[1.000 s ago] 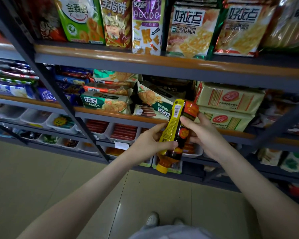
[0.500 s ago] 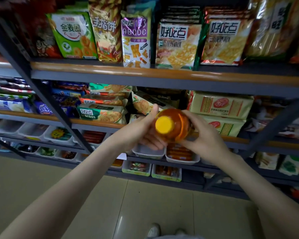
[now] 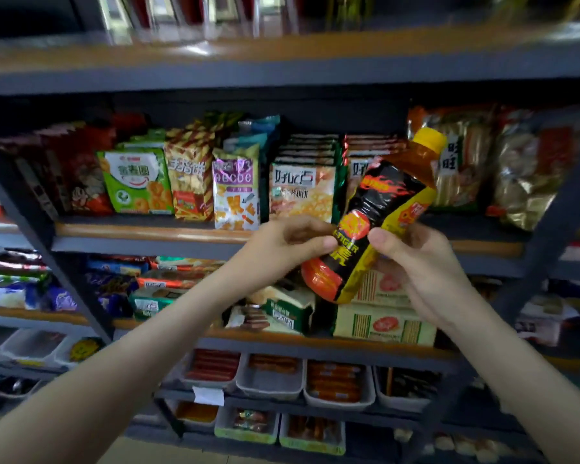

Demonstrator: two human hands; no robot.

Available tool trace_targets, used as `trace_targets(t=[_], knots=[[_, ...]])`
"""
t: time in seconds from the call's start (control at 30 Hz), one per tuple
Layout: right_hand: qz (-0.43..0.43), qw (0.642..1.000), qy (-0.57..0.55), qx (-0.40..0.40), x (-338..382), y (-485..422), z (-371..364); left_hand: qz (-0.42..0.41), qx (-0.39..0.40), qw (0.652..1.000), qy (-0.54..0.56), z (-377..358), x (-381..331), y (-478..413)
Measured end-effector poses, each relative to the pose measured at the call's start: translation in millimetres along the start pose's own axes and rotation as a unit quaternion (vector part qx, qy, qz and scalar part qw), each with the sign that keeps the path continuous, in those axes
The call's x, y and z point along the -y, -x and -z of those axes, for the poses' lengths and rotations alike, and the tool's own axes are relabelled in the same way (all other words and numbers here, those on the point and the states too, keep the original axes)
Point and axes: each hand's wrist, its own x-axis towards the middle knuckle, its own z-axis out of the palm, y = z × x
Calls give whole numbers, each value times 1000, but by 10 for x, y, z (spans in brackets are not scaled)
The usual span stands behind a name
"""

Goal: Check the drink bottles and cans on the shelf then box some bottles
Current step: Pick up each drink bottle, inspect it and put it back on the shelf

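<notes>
- I see the drink bottle [image 3: 379,209] held in the air before the shelves, just 3 o'clock of centre. It is tilted, yellow cap [image 3: 429,139] toward 1 o'clock and orange base toward 7.
- The left hand [image 3: 282,249] reaches in from 8 o'clock, its fingers [image 3: 302,226] curled and its thumb pinching the label's edge.
- The right hand [image 3: 426,272], at 4 o'clock, grips the bottle's lower body, thumb in front.
- Snack bags [image 3: 236,189] stand on the shelf [image 3: 148,231] at 10 o'clock.
- Sausage trays [image 3: 335,383] sit at 6.
</notes>
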Motion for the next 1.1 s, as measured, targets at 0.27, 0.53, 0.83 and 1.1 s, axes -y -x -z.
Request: trace_targets(t=[0.27, 0.53, 0.83, 1.1], knots=[[305, 949, 23, -81, 1240, -712, 298, -235, -200, 923, -230, 604, -913, -839], [470, 848, 228, -88, 1986, -1601, -42, -327, -305, 735, -509, 1217, -1388, -1684], [262, 875, 400, -77, 1909, -2232, -195, -350, -316, 687, -553, 1458, -1325, -2100], [175, 894, 408, -64, 1947, -2496, -393, -378, -359, 676, -521, 1418, -1317, -2192]])
